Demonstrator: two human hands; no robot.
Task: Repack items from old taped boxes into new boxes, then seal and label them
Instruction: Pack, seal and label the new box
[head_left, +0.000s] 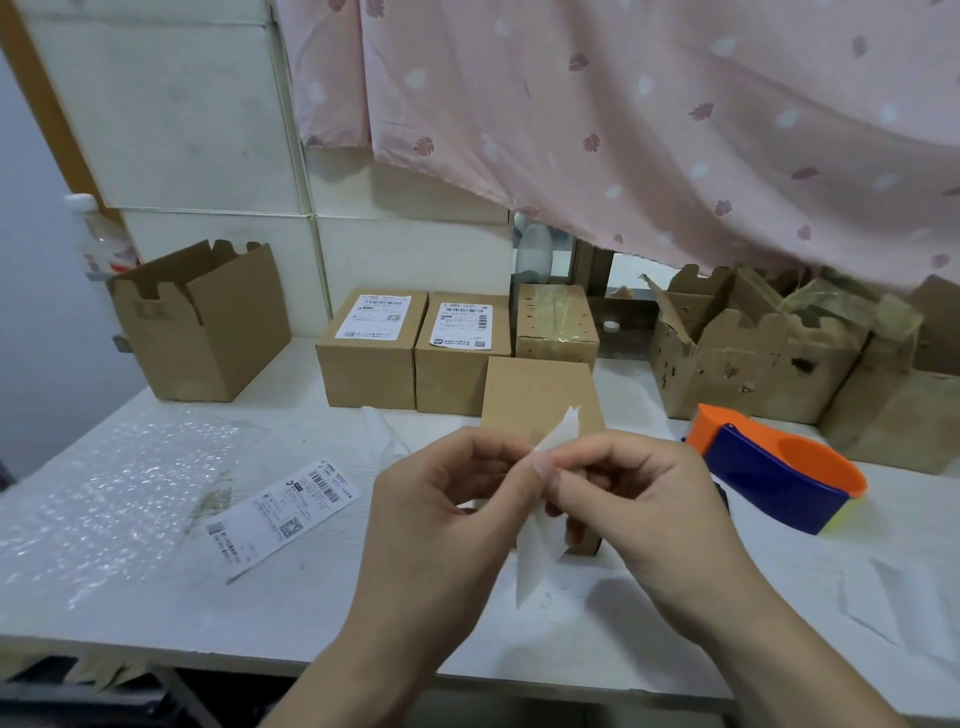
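Observation:
Both hands meet over the middle of the white table (322, 623). My left hand (441, 525) and my right hand (644, 514) pinch a white label sheet (535, 561) between their fingertips; it hangs edge-on, its top corner sticking up. Directly behind the hands stands a closed plain cardboard box (540, 395). Another printed shipping label (283, 512) lies flat to the left. Two sealed boxes with labels on top (371, 348) (460, 353) stand at the back.
An orange and blue tape dispenser (779, 473) lies to the right. Torn old boxes (753, 353) crowd the back right, a taped box (558, 325) and an open new box (202, 322) stand at the back. Bubble wrap (104, 509) covers the left.

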